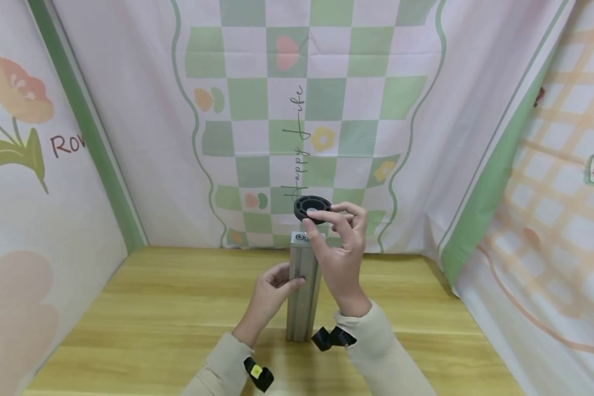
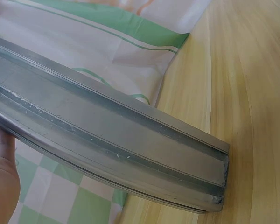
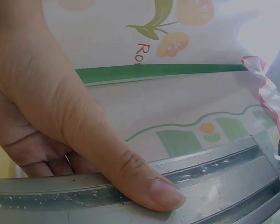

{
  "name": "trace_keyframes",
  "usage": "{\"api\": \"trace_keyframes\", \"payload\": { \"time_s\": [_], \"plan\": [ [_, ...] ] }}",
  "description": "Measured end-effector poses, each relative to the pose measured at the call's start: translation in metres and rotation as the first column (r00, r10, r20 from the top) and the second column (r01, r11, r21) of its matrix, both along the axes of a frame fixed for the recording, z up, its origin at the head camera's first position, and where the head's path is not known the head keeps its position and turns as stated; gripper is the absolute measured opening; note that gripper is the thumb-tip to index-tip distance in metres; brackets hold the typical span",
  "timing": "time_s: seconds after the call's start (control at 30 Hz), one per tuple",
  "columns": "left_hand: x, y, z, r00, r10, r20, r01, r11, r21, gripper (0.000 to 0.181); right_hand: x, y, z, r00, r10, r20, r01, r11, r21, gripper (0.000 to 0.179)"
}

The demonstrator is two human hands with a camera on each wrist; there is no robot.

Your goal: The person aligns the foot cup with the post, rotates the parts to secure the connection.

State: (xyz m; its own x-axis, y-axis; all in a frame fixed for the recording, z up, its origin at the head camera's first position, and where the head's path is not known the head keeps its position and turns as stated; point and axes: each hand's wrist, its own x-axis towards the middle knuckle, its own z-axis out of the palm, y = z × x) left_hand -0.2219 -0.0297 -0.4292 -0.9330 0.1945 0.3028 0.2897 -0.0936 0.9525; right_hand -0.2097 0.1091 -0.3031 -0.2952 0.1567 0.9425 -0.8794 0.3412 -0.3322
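Note:
An aluminium profile (image 1: 302,308) with grooved sides stands upright on the wooden table. My left hand (image 1: 272,289) grips it above mid-height, the thumb (image 3: 165,193) across one side and the fingers (image 2: 4,149) behind. Its top end (image 1: 299,237) shows a round hole and is partly covered by my right hand (image 1: 344,253). Just above that end, the right hand pinches a black round ribbed disc (image 1: 304,204) with a metal centre, which looks like a levelling foot. Whether something under the disc reaches into the profile is hidden by the hand.
The wooden table (image 1: 178,308) surrounds the profile's base (image 2: 219,186). Printed cloth (image 1: 247,99) hangs behind the table and on both sides. A black strap device (image 1: 259,374) is on the left wrist, another (image 1: 334,337) on the right.

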Motion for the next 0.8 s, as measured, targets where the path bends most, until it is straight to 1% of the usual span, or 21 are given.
{"api": "trace_keyframes", "payload": {
  "time_s": [0.17, 0.23, 0.3, 0.33, 0.37, 0.4, 0.43, 0.47, 0.5, 0.53, 0.6, 0.63, 0.73, 0.8],
  "plan": [
    [0.001, -0.001, 0.000, 1.000, -0.001, 0.001, 0.001, 1.000, -0.004, 0.040, -0.005, 0.004, -0.001, 0.999, -0.005, -0.032, 0.006, 0.999, 0.045, 0.021],
    [0.001, -0.001, 0.000, 1.000, 0.002, 0.005, -0.002, 1.000, -0.006, 0.040, -0.005, 0.007, -0.001, 1.000, 0.010, -0.022, -0.009, 0.999, 0.044, 0.026],
    [0.001, -0.001, 0.000, 1.000, 0.003, 0.008, -0.003, 1.000, -0.003, 0.040, -0.005, 0.011, -0.001, 0.999, 0.046, 0.023, -0.046, 0.998, 0.035, 0.032],
    [0.001, -0.001, 0.000, 1.000, 0.005, 0.010, -0.004, 1.000, -0.003, 0.041, -0.006, 0.013, -0.001, 0.995, 0.078, 0.062, -0.080, 0.996, 0.031, 0.035],
    [0.002, 0.000, 0.000, 1.000, 0.005, 0.010, -0.005, 1.000, -0.003, 0.041, -0.006, 0.016, -0.001, 0.986, 0.122, 0.111, -0.126, 0.992, 0.025, 0.039],
    [0.001, 0.000, 0.000, 1.000, 0.006, 0.012, -0.006, 1.000, -0.004, 0.042, -0.007, 0.018, 0.000, 0.969, 0.183, 0.168, -0.188, 0.982, 0.014, 0.042],
    [0.001, 0.000, 0.000, 1.000, 0.008, 0.013, -0.008, 1.000, -0.004, 0.042, -0.008, 0.020, 0.002, 0.941, 0.255, 0.224, -0.261, 0.965, -0.001, 0.045],
    [0.001, 0.000, 0.000, 1.000, 0.009, 0.013, -0.009, 1.000, -0.004, 0.042, -0.010, 0.023, 0.003, 0.903, 0.328, 0.276, -0.336, 0.942, -0.023, 0.046],
    [0.001, 0.000, 0.000, 1.000, 0.010, 0.013, -0.010, 1.000, -0.004, 0.042, -0.012, 0.024, 0.004, 0.860, 0.396, 0.321, -0.404, 0.914, -0.046, 0.048],
    [0.001, 0.000, 0.000, 1.000, 0.011, 0.014, -0.011, 1.000, -0.005, 0.042, -0.014, 0.026, 0.005, 0.812, 0.462, 0.356, -0.467, 0.881, -0.077, 0.048],
    [0.000, 0.000, 0.000, 1.000, 0.012, 0.012, -0.012, 1.000, -0.004, 0.042, -0.017, 0.028, 0.007, 0.724, 0.570, 0.389, -0.569, 0.812, -0.131, 0.048],
    [0.000, 0.000, 0.000, 1.000, 0.012, 0.011, -0.012, 1.000, -0.002, 0.042, -0.019, 0.029, 0.007, 0.689, 0.608, 0.395, -0.604, 0.783, -0.152, 0.048],
    [0.000, 0.000, -0.001, 1.000, 0.013, 0.005, -0.013, 1.000, -0.006, 0.042, -0.021, 0.030, 0.007, 0.606, 0.683, 0.409, -0.669, 0.715, -0.203, 0.048],
    [0.000, 0.000, -0.001, 1.000, 0.015, 0.002, -0.015, 1.000, -0.011, 0.042, -0.022, 0.029, 0.007, 0.554, 0.718, 0.422, -0.699, 0.676, -0.232, 0.048]
  ]
}}
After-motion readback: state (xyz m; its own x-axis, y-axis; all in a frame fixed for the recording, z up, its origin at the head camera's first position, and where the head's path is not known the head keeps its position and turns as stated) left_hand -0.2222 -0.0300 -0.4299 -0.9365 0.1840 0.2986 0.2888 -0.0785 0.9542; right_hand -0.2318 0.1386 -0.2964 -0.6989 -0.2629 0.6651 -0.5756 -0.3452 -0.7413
